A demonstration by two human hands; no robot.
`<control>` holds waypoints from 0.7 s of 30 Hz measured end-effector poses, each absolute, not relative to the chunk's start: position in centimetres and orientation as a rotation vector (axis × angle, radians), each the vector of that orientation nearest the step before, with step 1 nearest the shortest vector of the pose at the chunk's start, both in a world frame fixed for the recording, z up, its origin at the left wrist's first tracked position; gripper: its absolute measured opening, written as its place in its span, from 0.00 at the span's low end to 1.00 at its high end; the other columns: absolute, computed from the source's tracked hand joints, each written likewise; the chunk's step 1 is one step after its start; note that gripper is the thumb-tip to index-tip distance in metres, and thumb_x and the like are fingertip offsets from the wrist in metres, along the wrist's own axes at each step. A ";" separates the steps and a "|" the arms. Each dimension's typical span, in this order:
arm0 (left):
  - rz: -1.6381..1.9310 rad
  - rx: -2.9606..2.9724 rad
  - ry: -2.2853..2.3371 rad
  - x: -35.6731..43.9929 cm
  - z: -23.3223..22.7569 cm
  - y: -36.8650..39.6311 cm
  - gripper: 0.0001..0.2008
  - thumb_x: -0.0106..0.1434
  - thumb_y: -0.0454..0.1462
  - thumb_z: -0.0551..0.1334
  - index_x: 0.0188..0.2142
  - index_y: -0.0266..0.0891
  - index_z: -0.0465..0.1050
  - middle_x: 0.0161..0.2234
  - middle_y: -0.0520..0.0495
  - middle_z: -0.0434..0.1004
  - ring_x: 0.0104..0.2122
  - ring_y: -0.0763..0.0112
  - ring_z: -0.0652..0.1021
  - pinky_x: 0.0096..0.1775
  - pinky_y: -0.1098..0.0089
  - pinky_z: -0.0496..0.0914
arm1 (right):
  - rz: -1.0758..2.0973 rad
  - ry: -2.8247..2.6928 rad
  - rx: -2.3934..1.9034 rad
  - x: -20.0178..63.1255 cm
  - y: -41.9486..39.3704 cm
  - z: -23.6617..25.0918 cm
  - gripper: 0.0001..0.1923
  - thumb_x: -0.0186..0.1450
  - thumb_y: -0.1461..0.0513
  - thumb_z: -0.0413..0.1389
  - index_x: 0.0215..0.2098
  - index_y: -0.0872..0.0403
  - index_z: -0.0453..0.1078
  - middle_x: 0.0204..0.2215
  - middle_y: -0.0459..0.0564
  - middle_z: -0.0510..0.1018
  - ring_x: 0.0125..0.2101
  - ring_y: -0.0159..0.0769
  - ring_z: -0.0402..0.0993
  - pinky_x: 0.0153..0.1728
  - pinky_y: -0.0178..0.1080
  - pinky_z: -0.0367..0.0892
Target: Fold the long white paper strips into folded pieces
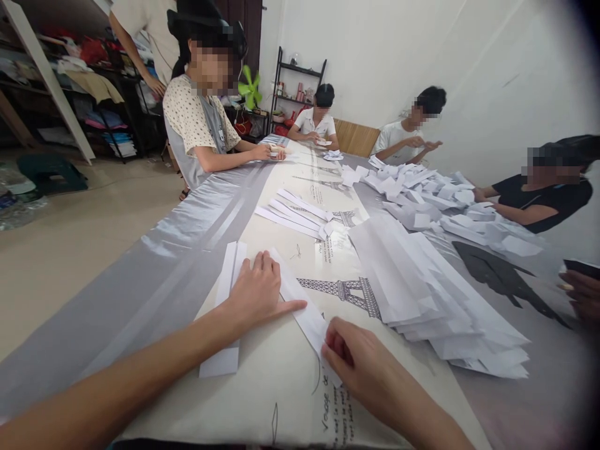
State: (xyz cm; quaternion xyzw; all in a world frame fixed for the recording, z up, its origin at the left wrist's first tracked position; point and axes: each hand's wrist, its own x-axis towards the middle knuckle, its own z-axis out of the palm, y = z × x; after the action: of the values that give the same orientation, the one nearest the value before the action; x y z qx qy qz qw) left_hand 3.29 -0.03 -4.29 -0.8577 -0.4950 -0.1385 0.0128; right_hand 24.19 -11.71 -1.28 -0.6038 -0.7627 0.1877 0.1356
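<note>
A long folded white paper strip [302,306] lies slantwise on the tablecloth between my hands. My left hand [259,289] rests on its upper end, fingers laid down and thumb stretched out across it. At the lower end my right hand [354,353] is closed, with the thumb and curled fingers pinching the paper. Another folded strip [220,350] lies to the left, partly under my left hand and wrist. Farther up the table, several narrow strips [285,219] are fanned out, their right ends folded or bunched.
A stack of white paper sheets [422,287] lies to the right. Beyond it spreads a heap of folded paper pieces [417,187]. Several people sit around the table, one at the left edge [201,125]. A hand with a dark object [581,281] shows at the right edge.
</note>
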 end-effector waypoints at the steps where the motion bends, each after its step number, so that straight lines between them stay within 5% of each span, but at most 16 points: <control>1: -0.422 -2.676 -1.541 3.3 -4.3 -0.1 0.50 0.57 0.69 0.53 0.57 0.26 0.68 0.61 0.17 0.65 0.62 0.31 0.64 0.56 0.41 0.60 | 0.371 -2.292 -1.664 24.2 -11.8 -1.5 0.07 0.67 0.66 0.51 0.41 0.52 0.69 0.37 0.52 0.79 0.34 0.43 0.74 0.30 0.42 0.70; 4: -0.375 -2.680 -1.525 3.3 -4.2 -0.1 0.49 0.59 0.68 0.53 0.57 0.23 0.67 0.60 0.14 0.64 0.62 0.31 0.63 0.56 0.42 0.60 | -0.071 -2.493 -1.369 24.1 -12.2 -2.5 0.25 0.62 0.74 0.47 0.56 0.55 0.66 0.55 0.58 0.75 0.45 0.51 0.72 0.39 0.50 0.72; 6: -0.379 -2.677 -1.517 3.3 -4.1 -0.1 0.48 0.59 0.68 0.54 0.56 0.23 0.68 0.59 0.14 0.66 0.60 0.32 0.65 0.55 0.43 0.61 | -0.241 -2.567 -1.287 24.0 -12.7 -3.2 0.31 0.59 0.77 0.46 0.58 0.57 0.66 0.57 0.57 0.74 0.46 0.52 0.71 0.39 0.51 0.72; 14: -0.397 -2.653 -1.511 2.8 -3.6 0.5 0.36 0.62 0.65 0.55 0.46 0.33 0.71 0.51 0.28 0.73 0.51 0.41 0.71 0.50 0.49 0.64 | -0.417 -2.714 -1.198 23.6 -13.1 -3.0 0.28 0.59 0.78 0.46 0.57 0.68 0.69 0.57 0.65 0.74 0.45 0.53 0.71 0.40 0.51 0.74; 21: -0.347 -2.597 -1.409 1.2 -4.0 3.2 0.22 0.72 0.53 0.53 0.44 0.35 0.68 0.44 0.38 0.72 0.45 0.52 0.72 0.48 0.54 0.64 | -0.487 -2.666 -1.198 25.1 -14.8 -3.5 0.30 0.58 0.77 0.45 0.58 0.65 0.70 0.57 0.60 0.76 0.42 0.49 0.73 0.41 0.50 0.76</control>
State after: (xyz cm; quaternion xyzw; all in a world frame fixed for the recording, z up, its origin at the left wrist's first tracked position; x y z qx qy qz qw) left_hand 1.18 3.22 -4.03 -0.8699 -0.4720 -0.1162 0.0830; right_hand 25.13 -14.84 -3.48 -0.4027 -0.8962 -0.1636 0.0890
